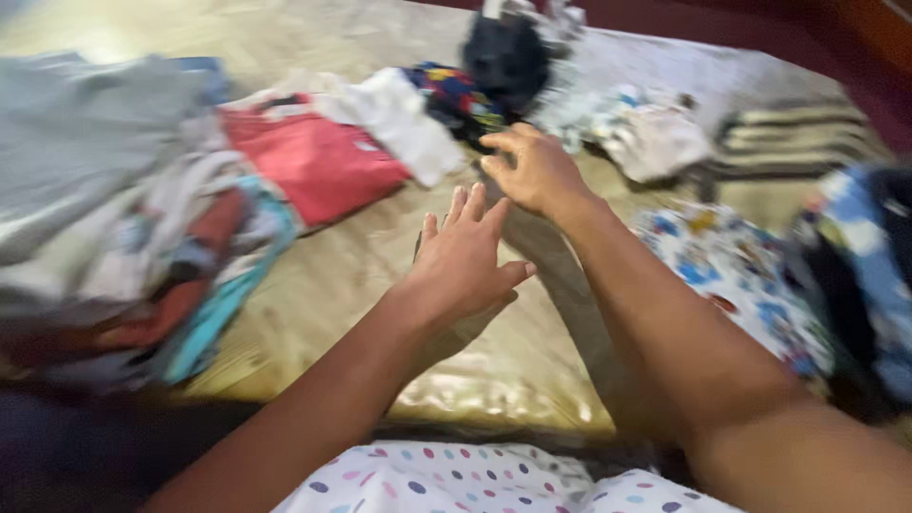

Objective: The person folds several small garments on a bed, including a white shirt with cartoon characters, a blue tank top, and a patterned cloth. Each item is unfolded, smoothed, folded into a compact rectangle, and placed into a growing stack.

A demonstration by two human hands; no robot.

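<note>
Nearest me lies a polka-dot cloth (456,484) at the bottom edge. Above it my left hand (463,258) stretches flat, fingers spread, holding nothing, over the tan bedspread (332,285). Just beyond, my right hand (534,171) reaches with fingers loosely curled, also holding nothing, near the white garment (404,119) and red shirt (318,161). A heap of clothes (114,218) sits left; a dark bundle (503,57) lies farthest away

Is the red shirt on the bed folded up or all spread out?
Folded. The red cloth shirt lies flat as a neat block with straight edges on the tan shiny bedspread, beside a folded white cloth.
</note>
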